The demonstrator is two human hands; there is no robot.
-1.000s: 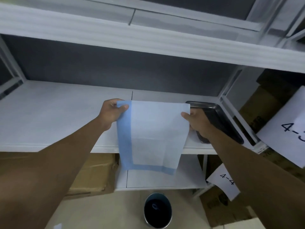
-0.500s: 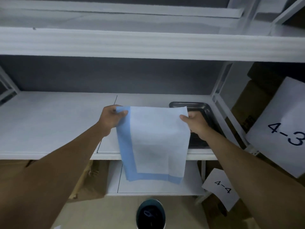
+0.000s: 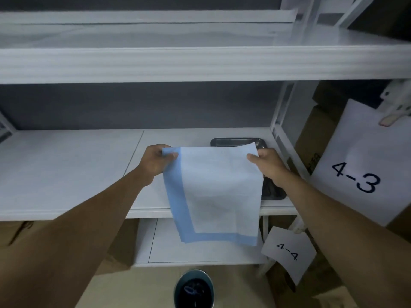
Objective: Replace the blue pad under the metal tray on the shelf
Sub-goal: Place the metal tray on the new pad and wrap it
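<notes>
A blue pad (image 3: 218, 192) with a pale centre and blue border hangs in front of the white shelf (image 3: 66, 170). My left hand (image 3: 155, 160) pinches its top left corner, and my right hand (image 3: 266, 164) pinches its top right corner. The pad's lower part drapes below the shelf's front edge. Behind the pad, at the shelf's right end, lies the dark metal tray (image 3: 235, 142); the pad and my right hand hide most of it.
Another white shelf (image 3: 200, 63) runs overhead, and a lower one (image 3: 200, 252) sits below. A round bin (image 3: 194, 290) stands on the floor. Cardboard boxes with paper labels 4-3 (image 3: 355, 178) and 4-4 (image 3: 288, 252) sit at the right.
The view has tilted up and shifted. Both hands keep their hold on the pad's top corners, and the pad now covers more of the tray.
</notes>
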